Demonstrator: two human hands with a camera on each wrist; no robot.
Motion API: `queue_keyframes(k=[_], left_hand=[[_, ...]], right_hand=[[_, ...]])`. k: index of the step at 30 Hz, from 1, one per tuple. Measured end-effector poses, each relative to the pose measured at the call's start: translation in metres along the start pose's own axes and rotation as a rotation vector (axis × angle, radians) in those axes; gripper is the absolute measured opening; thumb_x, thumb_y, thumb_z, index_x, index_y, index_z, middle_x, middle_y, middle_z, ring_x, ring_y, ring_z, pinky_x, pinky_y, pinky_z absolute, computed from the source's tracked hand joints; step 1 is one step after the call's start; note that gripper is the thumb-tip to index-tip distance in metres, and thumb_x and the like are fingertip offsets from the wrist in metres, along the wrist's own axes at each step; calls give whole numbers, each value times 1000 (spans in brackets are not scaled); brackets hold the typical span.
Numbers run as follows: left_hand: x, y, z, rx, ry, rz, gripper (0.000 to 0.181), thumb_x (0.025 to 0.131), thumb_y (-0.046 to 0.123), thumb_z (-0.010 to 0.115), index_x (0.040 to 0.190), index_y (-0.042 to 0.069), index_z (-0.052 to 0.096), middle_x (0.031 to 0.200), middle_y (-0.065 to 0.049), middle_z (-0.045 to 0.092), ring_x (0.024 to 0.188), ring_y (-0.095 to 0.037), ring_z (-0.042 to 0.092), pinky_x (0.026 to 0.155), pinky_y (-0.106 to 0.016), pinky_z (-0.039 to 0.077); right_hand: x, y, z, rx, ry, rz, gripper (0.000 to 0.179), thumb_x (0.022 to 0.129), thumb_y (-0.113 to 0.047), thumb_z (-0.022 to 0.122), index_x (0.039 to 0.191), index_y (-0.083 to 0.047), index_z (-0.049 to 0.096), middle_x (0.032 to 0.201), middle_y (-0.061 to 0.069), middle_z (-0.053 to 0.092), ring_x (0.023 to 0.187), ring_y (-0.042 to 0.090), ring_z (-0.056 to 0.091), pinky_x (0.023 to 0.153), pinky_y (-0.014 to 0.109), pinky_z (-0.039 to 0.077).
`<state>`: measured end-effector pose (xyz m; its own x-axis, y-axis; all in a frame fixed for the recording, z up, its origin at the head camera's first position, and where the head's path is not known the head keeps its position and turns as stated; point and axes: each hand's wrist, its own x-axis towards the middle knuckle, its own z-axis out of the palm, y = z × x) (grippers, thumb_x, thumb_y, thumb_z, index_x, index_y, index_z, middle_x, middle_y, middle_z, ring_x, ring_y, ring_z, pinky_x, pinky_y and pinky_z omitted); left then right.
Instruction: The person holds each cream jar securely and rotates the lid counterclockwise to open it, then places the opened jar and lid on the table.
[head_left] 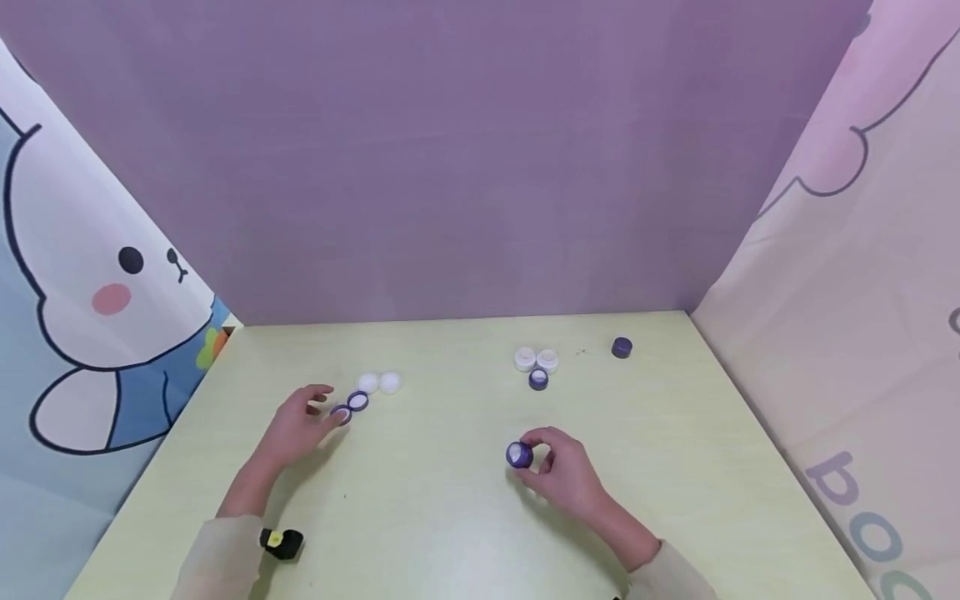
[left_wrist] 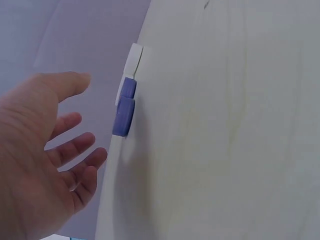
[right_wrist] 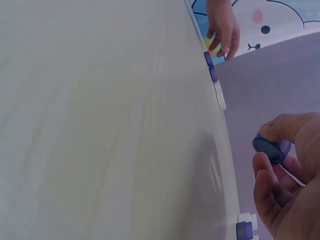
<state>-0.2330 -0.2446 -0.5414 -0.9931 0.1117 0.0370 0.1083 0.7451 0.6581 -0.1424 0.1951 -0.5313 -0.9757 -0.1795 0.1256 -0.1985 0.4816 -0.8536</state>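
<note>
My left hand (head_left: 296,429) hovers beside two flat purple-rimmed lids (head_left: 357,402) with white insides; its thumb overlaps the nearer one in the head view. The left wrist view shows this hand (left_wrist: 45,150) with spread, loosely bent fingers and nothing between them. Touching the lids' far end is a pair of white round lids (head_left: 390,382). Thumb and fingers of my right hand (head_left: 566,471) pinch a small round purple jar (head_left: 517,454), its white inside facing the head camera. The same jar (right_wrist: 270,147) shows above the table in the right wrist view.
Two small white jars (head_left: 547,360) and a purple jar (head_left: 538,380) stand grouped at the back. Another purple round piece (head_left: 621,347) sits farther right. A purple backdrop (head_left: 465,208) rises at the table's rear edge, with printed cloth (head_left: 847,333) on both sides.
</note>
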Motion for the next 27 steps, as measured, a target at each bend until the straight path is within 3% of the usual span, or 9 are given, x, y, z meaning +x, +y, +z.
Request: queue_keyframes(k=[5,12,15,22,27], left_hand=[[-10,9,-3,-30,23,28,58,91,37,69,134,2,51,125,-23,54,103,-39,57,81,-51,50],[-26,26,0,-46,30,126,42,91,24,71,123,1,58,116,-18,60,97,-32,58,79,-46,49],[-32,35,4,-68,18,161,37,91,20,71,121,2,59,113,-15,63,96,-30,59,77,-43,49],[-46,56,18,-107,-76,235,31,92,18,69,118,5,62,113,-12,64,96,-27,62,74,-36,51],[-51,64,25,-125,-144,271,24,93,16,68,114,6,65,112,-8,66,94,-20,62,76,-34,51]], right_hand=[[3,0,-2,-11,0,33,39,73,-1,83,105,-12,64,100,1,63,54,13,54,44,25,46],[5,-2,-5,7,12,60,35,75,-1,81,103,-12,63,100,2,62,52,12,53,43,26,45],[8,-1,-7,9,48,60,39,76,-1,80,109,-9,62,102,2,63,53,14,54,44,26,46],[20,5,-16,-20,178,32,40,74,0,80,110,-7,66,103,7,66,52,12,54,45,25,46],[26,9,-23,-46,211,68,37,74,-1,81,107,-7,65,105,11,66,51,10,54,46,24,46]])
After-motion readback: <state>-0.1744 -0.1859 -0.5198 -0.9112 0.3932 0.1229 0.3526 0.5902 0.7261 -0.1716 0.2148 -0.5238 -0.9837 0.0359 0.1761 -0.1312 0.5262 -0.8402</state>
